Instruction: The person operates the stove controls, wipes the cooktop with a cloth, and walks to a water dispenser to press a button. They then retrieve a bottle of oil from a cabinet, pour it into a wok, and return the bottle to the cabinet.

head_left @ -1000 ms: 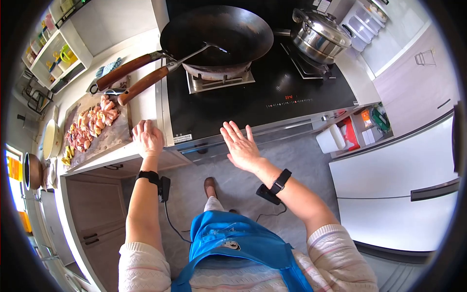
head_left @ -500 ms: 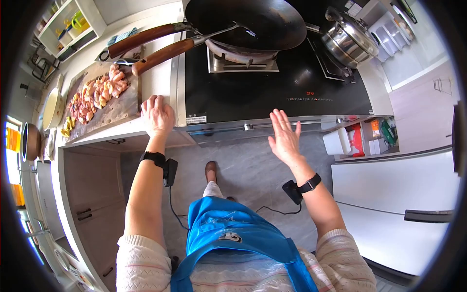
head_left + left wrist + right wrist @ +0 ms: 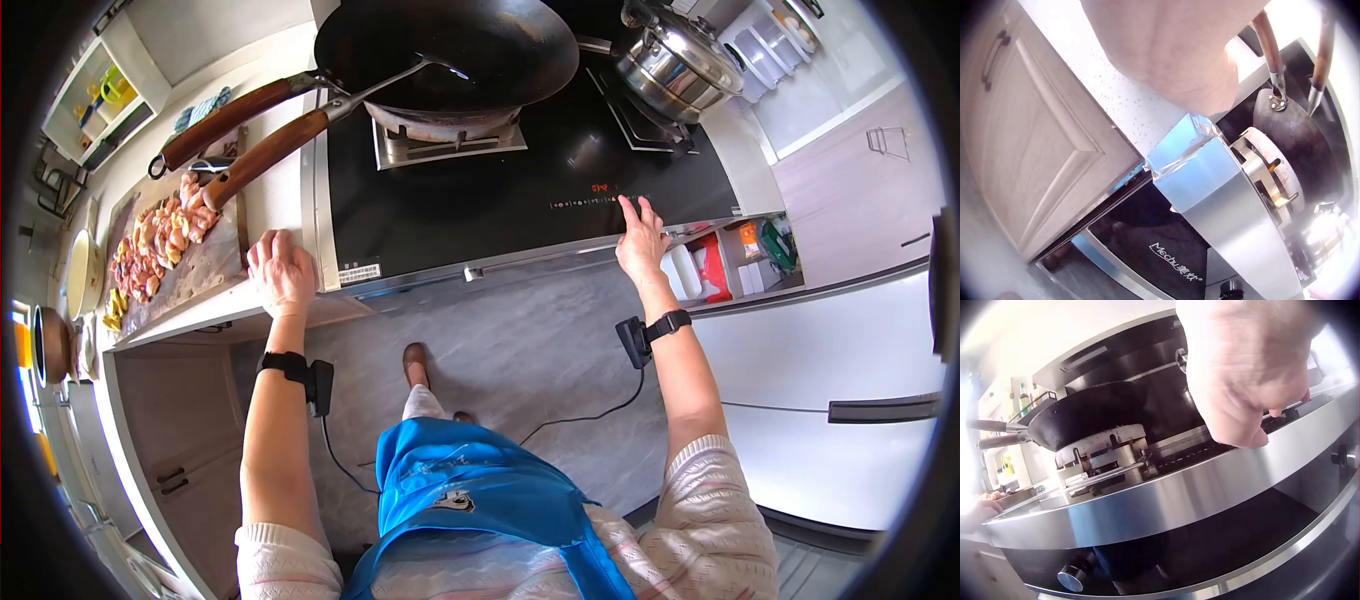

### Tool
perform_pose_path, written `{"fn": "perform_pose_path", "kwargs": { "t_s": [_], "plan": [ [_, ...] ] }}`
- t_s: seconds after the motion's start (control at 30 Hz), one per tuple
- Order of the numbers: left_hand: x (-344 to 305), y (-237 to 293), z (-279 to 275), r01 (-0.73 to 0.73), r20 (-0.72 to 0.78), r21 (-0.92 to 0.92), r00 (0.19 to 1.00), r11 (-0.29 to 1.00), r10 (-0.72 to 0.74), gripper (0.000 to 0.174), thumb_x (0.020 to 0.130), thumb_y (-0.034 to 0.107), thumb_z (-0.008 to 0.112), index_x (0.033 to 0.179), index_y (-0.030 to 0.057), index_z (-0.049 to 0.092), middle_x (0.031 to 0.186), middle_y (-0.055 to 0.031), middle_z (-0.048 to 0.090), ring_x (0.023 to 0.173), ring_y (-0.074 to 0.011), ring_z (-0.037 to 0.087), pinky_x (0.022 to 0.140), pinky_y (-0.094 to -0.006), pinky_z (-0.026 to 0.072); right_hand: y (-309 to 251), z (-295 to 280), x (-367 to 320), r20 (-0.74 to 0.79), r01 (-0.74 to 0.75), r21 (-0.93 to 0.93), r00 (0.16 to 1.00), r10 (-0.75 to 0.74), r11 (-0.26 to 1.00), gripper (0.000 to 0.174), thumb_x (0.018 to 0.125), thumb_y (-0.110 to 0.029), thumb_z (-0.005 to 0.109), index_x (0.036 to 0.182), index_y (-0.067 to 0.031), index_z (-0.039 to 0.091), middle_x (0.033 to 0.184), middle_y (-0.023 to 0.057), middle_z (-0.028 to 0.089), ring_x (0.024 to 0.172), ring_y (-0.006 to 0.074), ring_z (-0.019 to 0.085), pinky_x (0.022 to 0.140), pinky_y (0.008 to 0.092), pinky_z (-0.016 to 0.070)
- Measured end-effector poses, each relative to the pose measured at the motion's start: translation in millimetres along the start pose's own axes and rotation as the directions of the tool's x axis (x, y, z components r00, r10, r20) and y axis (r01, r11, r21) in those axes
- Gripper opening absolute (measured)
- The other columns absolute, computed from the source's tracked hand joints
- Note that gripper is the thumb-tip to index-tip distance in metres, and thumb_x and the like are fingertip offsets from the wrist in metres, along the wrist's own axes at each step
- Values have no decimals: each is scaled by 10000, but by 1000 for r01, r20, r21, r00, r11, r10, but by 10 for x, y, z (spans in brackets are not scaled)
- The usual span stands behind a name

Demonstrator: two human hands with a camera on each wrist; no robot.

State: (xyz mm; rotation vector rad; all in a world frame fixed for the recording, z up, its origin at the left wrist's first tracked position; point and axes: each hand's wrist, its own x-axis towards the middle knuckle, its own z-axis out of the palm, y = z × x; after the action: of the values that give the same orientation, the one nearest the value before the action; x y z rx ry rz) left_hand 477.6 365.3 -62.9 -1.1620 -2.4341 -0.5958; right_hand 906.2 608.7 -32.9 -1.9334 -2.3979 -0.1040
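My left hand (image 3: 282,272) rests on the front edge of the pale counter (image 3: 275,190), fingers bent over it and nothing held. Beside it lies a cutting board (image 3: 222,255) with chopped raw meat (image 3: 155,245). My right hand (image 3: 643,240) reaches over the front of the black stove top (image 3: 440,215), its fingertips at the lit touch panel (image 3: 585,203). In the right wrist view that hand (image 3: 1247,375) is pointed downward, partly hiding the panel. A dark wok (image 3: 430,85) sits on the left burner, a wooden-handled spatula (image 3: 270,155) lying in it.
The wok's wooden handle (image 3: 225,125) juts left over the counter. A lidded steel pot (image 3: 675,75) stands on the right burner. An open drawer or shelf (image 3: 735,268) sits below the stove's right end, near a white fridge (image 3: 820,360). Cables hang from both wrist cameras.
My right hand has moved from above the floor in front of the stove, rightward and forward to the touch panel. The left hand stays at the counter edge. The head view has shifted.
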Motion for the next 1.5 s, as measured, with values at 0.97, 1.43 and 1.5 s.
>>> {"fn": "perform_pose_path", "kwargs": {
  "t_s": [0.97,1.43,1.5],
  "plan": [
    [11,32,-22,19,11,-5,1000,1000,-19,276,745,182,521,992,102,615,1121,-77,551,1059,-309,476,904,-437,397,-1460,148,-617,-77,541,179,840,-537,822,770,748,-228,637,1405,-96,256,1468,133,218,1376,322,140,1066,584,134],
    [-12,11,17,43,-62,-43,997,998,-46,259,755,197,512,973,106,618,1091,-71,555,1054,-296,476,900,-428,395,-1735,120,-705,27,465,147,880,-474,873,919,738,-318,687,1402,51,170,1487,214,113,1395,338,52,1086,554,107],
    [-11,6,22,42,-60,-46,997,998,-45,258,754,194,511,971,105,618,1081,-67,554,1057,-290,471,904,-423,390,-1796,109,-734,41,470,135,877,-479,872,935,733,-334,693,1395,69,170,1482,231,108,1394,344,48,1092,541,98]
  ]
}}
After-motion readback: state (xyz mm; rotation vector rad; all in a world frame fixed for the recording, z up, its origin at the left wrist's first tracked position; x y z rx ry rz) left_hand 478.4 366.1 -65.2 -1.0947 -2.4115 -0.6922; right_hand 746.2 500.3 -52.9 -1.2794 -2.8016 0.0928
